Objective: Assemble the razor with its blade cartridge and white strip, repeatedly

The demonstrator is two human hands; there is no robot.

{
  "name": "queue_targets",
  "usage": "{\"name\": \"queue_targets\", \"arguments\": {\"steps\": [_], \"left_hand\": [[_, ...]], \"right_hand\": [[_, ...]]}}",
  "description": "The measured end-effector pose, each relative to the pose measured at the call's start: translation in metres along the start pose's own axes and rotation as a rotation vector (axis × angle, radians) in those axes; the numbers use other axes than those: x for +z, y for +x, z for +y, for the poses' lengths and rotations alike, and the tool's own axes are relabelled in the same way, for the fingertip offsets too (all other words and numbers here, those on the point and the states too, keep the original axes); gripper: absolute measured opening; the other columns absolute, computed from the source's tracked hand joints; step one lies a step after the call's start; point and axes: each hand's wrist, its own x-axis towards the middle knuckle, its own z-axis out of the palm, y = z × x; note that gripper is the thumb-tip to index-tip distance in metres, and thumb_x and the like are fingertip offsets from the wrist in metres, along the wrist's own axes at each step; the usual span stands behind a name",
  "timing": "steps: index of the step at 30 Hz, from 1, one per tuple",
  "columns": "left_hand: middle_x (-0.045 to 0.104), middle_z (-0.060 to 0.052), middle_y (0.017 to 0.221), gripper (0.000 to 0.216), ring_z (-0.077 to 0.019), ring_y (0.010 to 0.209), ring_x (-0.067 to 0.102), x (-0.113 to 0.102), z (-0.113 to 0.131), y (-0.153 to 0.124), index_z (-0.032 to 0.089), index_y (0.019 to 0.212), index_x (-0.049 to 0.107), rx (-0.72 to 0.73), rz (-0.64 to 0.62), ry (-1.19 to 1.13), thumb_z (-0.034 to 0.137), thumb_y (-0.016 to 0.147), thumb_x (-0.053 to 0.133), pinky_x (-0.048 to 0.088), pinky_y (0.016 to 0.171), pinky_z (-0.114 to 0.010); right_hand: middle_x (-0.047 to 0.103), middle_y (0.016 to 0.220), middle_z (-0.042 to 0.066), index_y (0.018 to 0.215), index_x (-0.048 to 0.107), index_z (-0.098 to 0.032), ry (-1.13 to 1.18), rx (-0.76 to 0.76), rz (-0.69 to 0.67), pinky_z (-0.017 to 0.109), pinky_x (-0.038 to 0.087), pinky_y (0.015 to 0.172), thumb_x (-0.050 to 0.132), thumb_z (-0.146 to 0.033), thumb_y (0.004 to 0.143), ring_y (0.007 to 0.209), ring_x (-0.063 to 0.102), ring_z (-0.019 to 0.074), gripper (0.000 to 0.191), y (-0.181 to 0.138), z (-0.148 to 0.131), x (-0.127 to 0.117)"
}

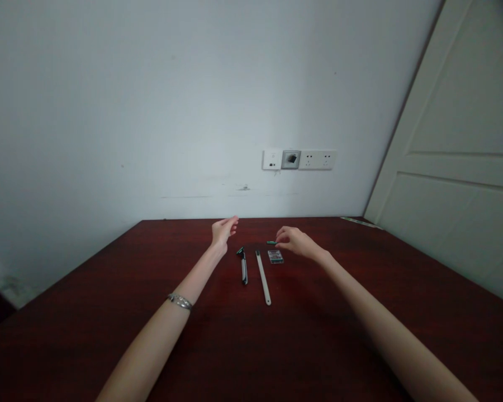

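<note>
My right hand (pixel 295 242) is over the dark red table (pixel 109 312), its fingertips pinched on a small green piece (pixel 270 243). Just below that hand lies a small clear case with green contents (pixel 275 256). My left hand (pixel 224 229) is lifted above the table with fingers loosely stretched and nothing in it; a bracelet (pixel 179 301) sits on that forearm. Between my arms lie a black razor handle (pixel 243 266) and a long white stick (pixel 263 277), side by side.
A white wall rises behind the table, with a row of wall sockets (pixel 299 159). A white door (pixel 456 162) stands at the right. A thin pale strip (pixel 360 222) lies at the table's far right corner.
</note>
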Motion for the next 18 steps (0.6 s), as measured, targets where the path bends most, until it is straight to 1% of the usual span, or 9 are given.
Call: {"name": "queue_targets", "arguments": {"steps": [2, 5, 14, 18], "left_hand": [[0.067, -0.009, 0.076, 0.030, -0.0075, 0.056, 0.054, -0.005, -0.004, 0.006, 0.011, 0.070, 0.068, -0.009, 0.031, 0.000, 0.035, 0.053, 0.075, 0.042, 0.052, -0.020], [0.066, -0.008, 0.075, 0.030, -0.0072, 0.055, 0.054, -0.010, -0.009, 0.010, 0.011, 0.070, 0.068, -0.024, 0.053, 0.000, 0.035, 0.053, 0.074, 0.042, 0.052, -0.019], [0.067, -0.009, 0.077, 0.033, -0.0068, 0.054, 0.054, -0.013, -0.018, 0.011, 0.011, 0.072, 0.069, -0.045, 0.032, -0.005, 0.038, 0.054, 0.074, 0.042, 0.051, -0.018], [0.067, -0.009, 0.076, 0.032, -0.0064, 0.054, 0.053, -0.013, -0.020, 0.011, 0.011, 0.072, 0.069, -0.052, 0.025, -0.007, 0.038, 0.056, 0.072, 0.042, 0.051, -0.018]], "right_hand": [[0.063, 0.098, 0.002, 0.077, 0.071, -0.022, -0.017, 0.033, -0.065, 0.021, 0.041, 0.067, 0.061, -0.030, 0.075, 0.081, 0.059, 0.0142, 0.013, -0.007, 0.006, 0.004], [0.064, 0.097, 0.002, 0.077, 0.070, -0.022, -0.039, 0.071, -0.124, 0.021, 0.040, 0.062, 0.062, -0.030, 0.073, 0.081, 0.059, 0.0150, 0.012, -0.011, 0.011, 0.009], [0.066, 0.092, 0.002, 0.076, 0.070, -0.022, -0.088, 0.092, -0.174, 0.020, 0.038, 0.058, 0.063, -0.027, 0.072, 0.078, 0.060, 0.0151, 0.009, -0.010, 0.012, 0.014], [0.066, 0.092, 0.002, 0.076, 0.070, -0.023, -0.115, 0.089, -0.184, 0.020, 0.037, 0.058, 0.063, -0.026, 0.071, 0.080, 0.060, 0.0159, 0.009, -0.011, 0.012, 0.014]]}}
